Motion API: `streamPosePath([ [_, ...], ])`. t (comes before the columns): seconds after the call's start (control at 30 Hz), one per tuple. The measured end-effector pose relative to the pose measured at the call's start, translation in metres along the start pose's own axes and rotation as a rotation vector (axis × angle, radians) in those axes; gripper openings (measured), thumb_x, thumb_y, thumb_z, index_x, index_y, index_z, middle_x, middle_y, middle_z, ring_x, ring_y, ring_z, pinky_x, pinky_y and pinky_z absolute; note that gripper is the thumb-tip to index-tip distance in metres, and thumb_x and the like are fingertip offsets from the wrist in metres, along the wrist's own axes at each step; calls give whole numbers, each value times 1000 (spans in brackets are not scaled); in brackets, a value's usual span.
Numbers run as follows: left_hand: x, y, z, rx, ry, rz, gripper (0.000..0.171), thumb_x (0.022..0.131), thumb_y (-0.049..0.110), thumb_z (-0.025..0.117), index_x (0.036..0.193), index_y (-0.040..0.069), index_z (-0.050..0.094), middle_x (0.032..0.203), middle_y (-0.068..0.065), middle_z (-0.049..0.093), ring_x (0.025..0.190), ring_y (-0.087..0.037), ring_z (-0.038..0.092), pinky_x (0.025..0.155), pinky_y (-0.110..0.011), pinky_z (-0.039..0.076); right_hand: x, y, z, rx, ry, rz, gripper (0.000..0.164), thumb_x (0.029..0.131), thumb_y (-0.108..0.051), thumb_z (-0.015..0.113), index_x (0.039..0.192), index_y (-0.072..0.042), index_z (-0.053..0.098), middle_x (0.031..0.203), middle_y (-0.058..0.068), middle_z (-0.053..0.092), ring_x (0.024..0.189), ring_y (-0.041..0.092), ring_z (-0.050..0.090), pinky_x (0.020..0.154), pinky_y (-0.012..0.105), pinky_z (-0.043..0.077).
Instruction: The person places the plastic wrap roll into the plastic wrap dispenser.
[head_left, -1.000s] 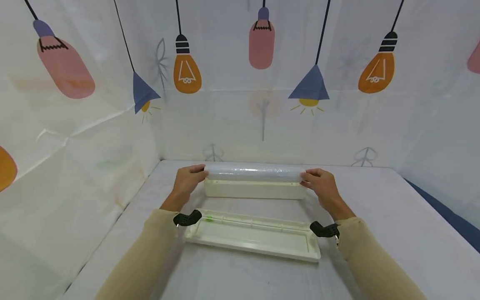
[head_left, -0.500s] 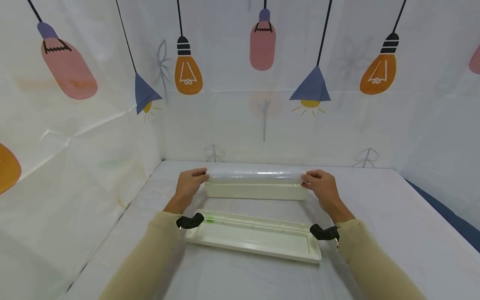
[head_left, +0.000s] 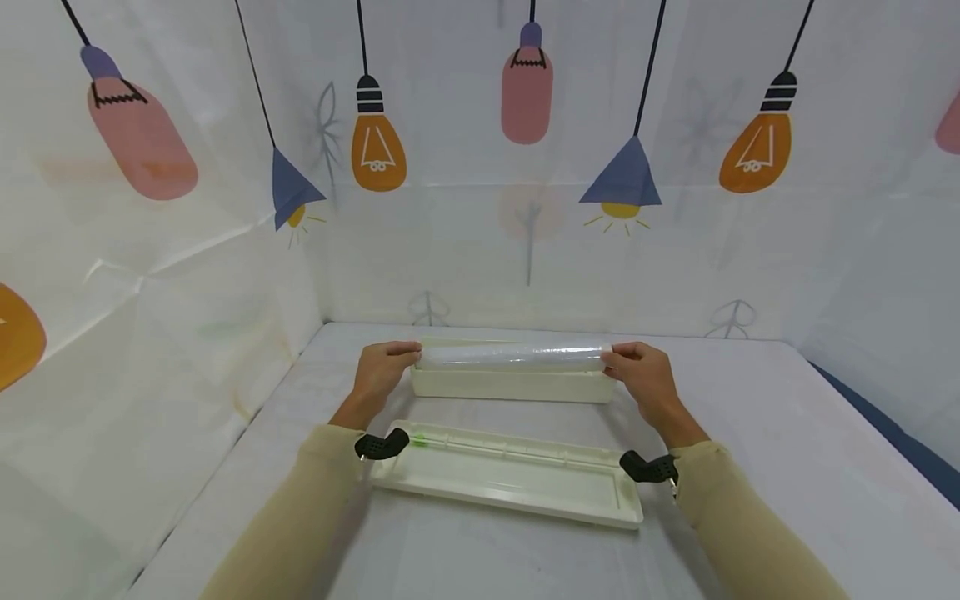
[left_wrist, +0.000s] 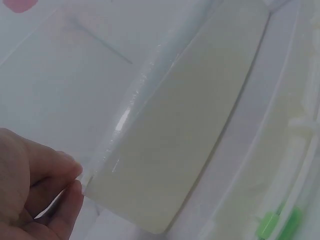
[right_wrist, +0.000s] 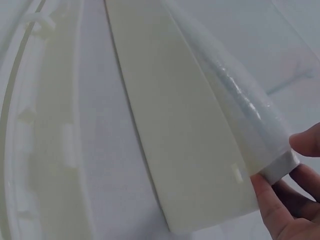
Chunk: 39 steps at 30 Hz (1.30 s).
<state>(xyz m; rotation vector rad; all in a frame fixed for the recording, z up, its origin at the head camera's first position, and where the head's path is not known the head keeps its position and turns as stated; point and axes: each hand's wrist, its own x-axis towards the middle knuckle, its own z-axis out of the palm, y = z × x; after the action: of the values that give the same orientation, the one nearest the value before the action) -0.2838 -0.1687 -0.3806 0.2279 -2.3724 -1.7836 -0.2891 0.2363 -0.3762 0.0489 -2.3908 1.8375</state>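
Observation:
A roll of cling film (head_left: pixel 517 357) lies lengthwise at the top opening of a long cream box (head_left: pixel 513 387), its left part sunk lower than its right. My left hand (head_left: pixel 378 373) pinches the roll's left end at the box corner. At the other end, my right hand (head_left: pixel 643 377) holds the roll between thumb and fingers. The right wrist view shows the grey end of the roll's core (right_wrist: pixel 281 166) still above the box rim. How deep the left end sits is hidden by the box wall.
Nearer to me, a cream lid (head_left: pixel 517 487) lies inside up, slightly slanted, with a bar along its back and a green slider (left_wrist: pixel 280 226) at its left. A white cloth (head_left: pixel 757 467) covers the table. Behind stands a white sheet (head_left: pixel 450 250) printed with lamps.
Both hands have lowered the roll a little toward the box, the left end more. The box's back rim now shows behind it. The lid has stayed in place.

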Motion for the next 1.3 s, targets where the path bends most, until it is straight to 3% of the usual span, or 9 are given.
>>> streamPosePath([
  [0.33,-2,1,-1,51,-7,0,26,95,15,67,117,3,73,126,-14,67,125,-29,53,106,-49,40,-4,-1,-2,-66,-17,-5,44,98,-25,66,125,10,56,115,21,63,100,26,69,89,26,53],
  [0.73,-2,2,-3,161,-47,80,29,97,15,63,123,5,71,126,-15,67,120,-30,57,97,-46,47,-1,-7,-6,-145,-56,-21,41,99,-23,65,123,10,57,116,24,62,107,37,66,101,50,47],
  [1.0,-2,4,-4,237,-66,96,29,96,12,63,122,5,72,134,-15,63,124,-32,55,96,-46,48,1,-7,-10,-244,-104,-48,42,99,-28,65,120,7,57,116,22,63,104,36,66,99,54,46],
  [1.3,-1,-1,-1,246,-68,83,30,94,10,63,122,4,72,135,-13,62,125,-30,56,97,-44,49,1,-6,-14,-271,-128,-78,44,99,-30,65,120,7,58,116,21,65,104,35,67,98,56,46],
])
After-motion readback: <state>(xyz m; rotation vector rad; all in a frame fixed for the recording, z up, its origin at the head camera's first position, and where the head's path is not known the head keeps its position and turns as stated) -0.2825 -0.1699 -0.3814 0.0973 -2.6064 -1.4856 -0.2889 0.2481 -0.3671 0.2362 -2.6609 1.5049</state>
